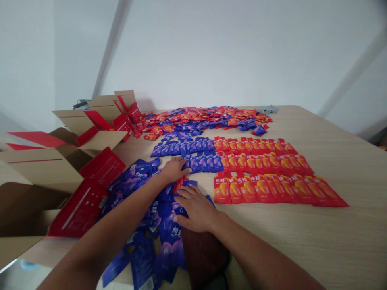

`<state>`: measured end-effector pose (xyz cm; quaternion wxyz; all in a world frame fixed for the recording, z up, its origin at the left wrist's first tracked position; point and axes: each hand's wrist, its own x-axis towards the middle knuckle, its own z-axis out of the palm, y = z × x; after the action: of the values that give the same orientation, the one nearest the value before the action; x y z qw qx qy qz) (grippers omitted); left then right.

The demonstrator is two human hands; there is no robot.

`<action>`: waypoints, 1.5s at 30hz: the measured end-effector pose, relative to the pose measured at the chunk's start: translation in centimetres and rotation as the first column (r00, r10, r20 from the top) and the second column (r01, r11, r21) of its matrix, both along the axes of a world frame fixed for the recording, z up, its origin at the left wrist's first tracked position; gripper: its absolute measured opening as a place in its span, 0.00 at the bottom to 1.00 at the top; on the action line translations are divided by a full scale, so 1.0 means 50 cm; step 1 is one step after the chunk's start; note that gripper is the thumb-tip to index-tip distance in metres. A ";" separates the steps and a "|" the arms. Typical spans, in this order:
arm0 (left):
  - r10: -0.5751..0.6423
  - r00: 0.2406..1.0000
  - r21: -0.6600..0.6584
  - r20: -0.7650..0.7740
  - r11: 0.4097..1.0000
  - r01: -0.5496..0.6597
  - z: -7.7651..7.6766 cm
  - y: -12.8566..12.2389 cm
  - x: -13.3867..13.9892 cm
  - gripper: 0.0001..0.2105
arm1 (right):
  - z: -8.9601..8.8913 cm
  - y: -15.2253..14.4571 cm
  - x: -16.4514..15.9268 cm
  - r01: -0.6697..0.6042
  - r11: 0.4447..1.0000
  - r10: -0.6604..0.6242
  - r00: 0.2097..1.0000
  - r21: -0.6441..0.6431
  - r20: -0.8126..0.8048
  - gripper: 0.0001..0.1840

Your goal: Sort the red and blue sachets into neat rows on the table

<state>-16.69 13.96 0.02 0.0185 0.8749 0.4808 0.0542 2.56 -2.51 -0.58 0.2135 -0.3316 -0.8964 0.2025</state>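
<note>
**Pinching edges looks best**

My left hand (pixel 173 169) is touching the purple row (pixel 205 162) at its left end, grip unclear; my right hand (pixel 198 207), fingers apart, is resting over loose purple packets (pixel 154 211), probably light, soft, slippery.

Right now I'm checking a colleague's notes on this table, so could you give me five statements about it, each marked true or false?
1. Open cartons stand on the left side of the view. True.
2. The neatly laid red packets form three rows. True.
3. The neatly laid blue packets form four rows. False: the blue rows number two.
4. The pile at the back holds only red packets. False: the back pile mixes red and blue.
5. Both hands rest on the red rows. False: the left hand is at the nearer blue row, the right hand among loose blue packets.
</note>
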 end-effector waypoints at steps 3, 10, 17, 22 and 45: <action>0.003 1.000 0.002 -0.002 1.000 -0.003 -0.003 -0.007 -0.001 0.33 | 0.000 0.000 0.000 -0.002 1.000 0.002 1.000 -0.001 0.000 0.35; 0.035 0.999 -0.013 -0.002 0.999 -0.035 -0.001 -0.024 0.012 0.34 | -0.004 -0.002 -0.002 0.001 1.000 -0.001 1.000 0.012 -0.007 0.35; 0.137 0.990 -0.018 0.031 0.990 -0.137 0.073 -0.084 -0.006 0.34 | -0.010 -0.001 -0.001 0.005 1.000 -0.004 1.000 0.025 -0.012 0.35; 0.234 0.949 0.094 0.213 0.962 -0.258 0.128 -0.255 -0.084 0.34 | -0.011 0.001 -0.002 0.003 0.999 -0.002 1.000 0.043 -0.021 0.34; 0.472 0.871 0.090 0.138 0.870 -0.485 -0.030 -0.516 -0.012 0.37 | -0.027 0.007 0.011 0.072 0.997 -0.069 0.990 0.020 -0.125 0.29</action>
<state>-17.27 -11.84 -1.49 -0.0220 0.7235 0.6767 0.1349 3.12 -2.19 -1.91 0.2801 -0.3469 -0.8715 0.2042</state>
